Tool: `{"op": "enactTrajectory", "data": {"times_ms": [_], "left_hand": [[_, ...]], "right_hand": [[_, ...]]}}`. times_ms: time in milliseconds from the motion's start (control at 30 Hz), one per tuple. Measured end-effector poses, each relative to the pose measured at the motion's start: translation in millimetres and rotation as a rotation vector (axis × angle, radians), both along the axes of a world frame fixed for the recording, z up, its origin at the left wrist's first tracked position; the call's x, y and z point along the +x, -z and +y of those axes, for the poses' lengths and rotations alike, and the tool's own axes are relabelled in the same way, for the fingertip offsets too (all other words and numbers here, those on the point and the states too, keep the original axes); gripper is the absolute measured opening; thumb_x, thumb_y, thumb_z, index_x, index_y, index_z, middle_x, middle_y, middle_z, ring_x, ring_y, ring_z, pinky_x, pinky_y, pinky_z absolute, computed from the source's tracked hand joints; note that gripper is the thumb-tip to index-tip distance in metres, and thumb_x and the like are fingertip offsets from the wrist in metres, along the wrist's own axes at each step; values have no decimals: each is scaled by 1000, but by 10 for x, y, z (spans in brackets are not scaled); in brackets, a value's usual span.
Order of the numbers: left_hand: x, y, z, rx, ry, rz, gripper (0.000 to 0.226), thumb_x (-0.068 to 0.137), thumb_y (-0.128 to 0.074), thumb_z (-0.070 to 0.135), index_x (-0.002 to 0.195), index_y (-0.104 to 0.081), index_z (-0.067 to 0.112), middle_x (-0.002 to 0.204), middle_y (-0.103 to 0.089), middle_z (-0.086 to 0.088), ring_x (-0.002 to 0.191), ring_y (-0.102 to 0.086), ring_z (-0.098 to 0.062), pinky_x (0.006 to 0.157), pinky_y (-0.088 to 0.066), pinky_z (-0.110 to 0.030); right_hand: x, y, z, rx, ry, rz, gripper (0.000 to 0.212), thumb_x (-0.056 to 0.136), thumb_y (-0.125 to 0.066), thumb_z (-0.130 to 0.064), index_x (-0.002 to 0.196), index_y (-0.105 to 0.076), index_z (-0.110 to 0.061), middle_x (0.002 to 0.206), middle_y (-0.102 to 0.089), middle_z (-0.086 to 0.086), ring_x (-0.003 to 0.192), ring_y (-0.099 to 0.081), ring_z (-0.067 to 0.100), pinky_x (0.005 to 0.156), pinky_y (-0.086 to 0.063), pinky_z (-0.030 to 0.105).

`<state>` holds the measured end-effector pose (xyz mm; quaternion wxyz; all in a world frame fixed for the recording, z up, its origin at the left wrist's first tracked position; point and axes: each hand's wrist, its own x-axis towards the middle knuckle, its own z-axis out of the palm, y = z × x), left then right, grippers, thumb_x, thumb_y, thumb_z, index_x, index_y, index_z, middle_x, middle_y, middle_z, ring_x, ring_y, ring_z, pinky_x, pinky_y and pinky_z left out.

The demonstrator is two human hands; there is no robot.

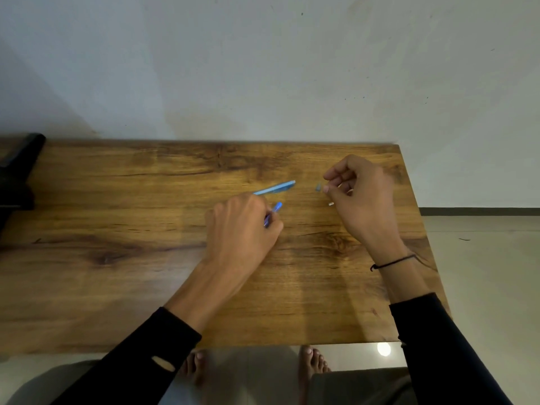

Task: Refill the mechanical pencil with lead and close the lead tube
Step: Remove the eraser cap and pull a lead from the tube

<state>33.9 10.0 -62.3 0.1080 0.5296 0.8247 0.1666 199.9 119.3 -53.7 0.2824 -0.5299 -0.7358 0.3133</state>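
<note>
My left hand [239, 229] is closed around a blue mechanical pencil [274, 210] whose upper end sticks out past my fingers toward the right. Just beyond that hand a light blue lead tube [277, 187] lies flat on the wooden table [117, 200]. My right hand [358, 197] hovers at the table's right side with thumb and forefinger pinched together; whether a thin lead sits between them is too fine to tell. A small grey cap [318, 187] rests just left of those fingertips. A tiny white piece [331, 204] lies below it.
A black object [17, 171] sits at the table's far left edge. A plain wall rises behind the table. The right table edge drops to a tiled floor [482, 273]. My bare feet [312, 363] show under the front edge.
</note>
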Motion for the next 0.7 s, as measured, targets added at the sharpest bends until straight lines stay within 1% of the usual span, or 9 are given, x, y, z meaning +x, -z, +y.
{"op": "enactTrajectory", "data": {"times_ms": [100, 133, 200, 267, 333, 500, 567, 633, 700], "left_hand": [[-23, -13, 5, 71, 60, -36, 14, 90, -71, 31, 89, -82, 23, 86, -80, 2, 80, -76, -26, 72, -58, -39], [-31, -24, 9, 115, 70, -63, 11, 88, -73, 30, 88, -82, 23, 86, -80, 2, 78, -75, -25, 70, -56, -37], [-55, -44, 19, 187, 76, -136, 7, 87, -76, 28, 89, -81, 24, 83, -80, 5, 75, -76, -22, 69, -57, -37], [-81, -49, 20, 219, 106, -201, 9, 91, -76, 28, 95, -82, 23, 85, -81, 7, 75, -77, -17, 72, -61, -41], [-97, -47, 16, 235, 158, -220, 12, 95, -74, 29, 102, -82, 22, 90, -83, 6, 78, -78, -16, 72, -62, -42], [-130, -51, 16, 254, 241, -259, 15, 102, -70, 27, 111, -80, 21, 99, -82, 5, 88, -77, -16, 76, -63, -43], [-135, -50, 18, 249, 248, -261, 15, 103, -69, 28, 111, -79, 22, 101, -82, 6, 90, -77, -17, 76, -63, -44], [-127, -48, 25, 264, 248, -267, 14, 103, -69, 28, 110, -79, 21, 100, -81, 6, 89, -76, -17, 75, -63, -45], [-130, -41, 27, 280, 241, -279, 13, 103, -69, 26, 109, -79, 20, 98, -81, 5, 88, -76, -17, 73, -63, -45]], "right_hand": [[-55, -19, -29, -60, -166, 39, 14, 92, -76, -1, 99, -77, -13, 88, -74, -6, 79, -66, 1, 65, -47, 10], [-75, -21, -44, -91, -220, 45, 15, 94, -74, -1, 102, -78, -14, 91, -76, -4, 82, -68, 5, 67, -49, 14], [-106, -23, -74, -148, -286, 52, 15, 96, -73, -1, 105, -79, -11, 95, -78, 1, 86, -71, 15, 72, -59, 32], [-115, -30, -85, -186, -314, 81, 12, 96, -73, 1, 105, -78, -6, 93, -78, 5, 84, -72, 20, 75, -63, 45], [-101, -42, -78, -207, -325, 130, 9, 96, -73, 3, 102, -75, -2, 89, -77, 9, 77, -72, 24, 72, -63, 44], [-68, -50, -59, -265, -315, 165, 3, 99, -70, 3, 101, -70, 1, 84, -72, 13, 71, -65, 17, 67, -61, 39], [-59, -40, -58, -258, -332, 119, 3, 103, -65, -2, 104, -68, -1, 80, -68, 7, 67, -61, 15, 65, -59, 37], [-63, -31, -73, -213, -359, 35, 7, 107, -61, -10, 106, -66, -5, 78, -65, 1, 66, -59, 19, 67, -56, 42], [-79, -29, -87, -158, -360, -12, 9, 109, -57, -13, 106, -63, -8, 77, -63, -2, 65, -56, 17, 65, -51, 41]]}}
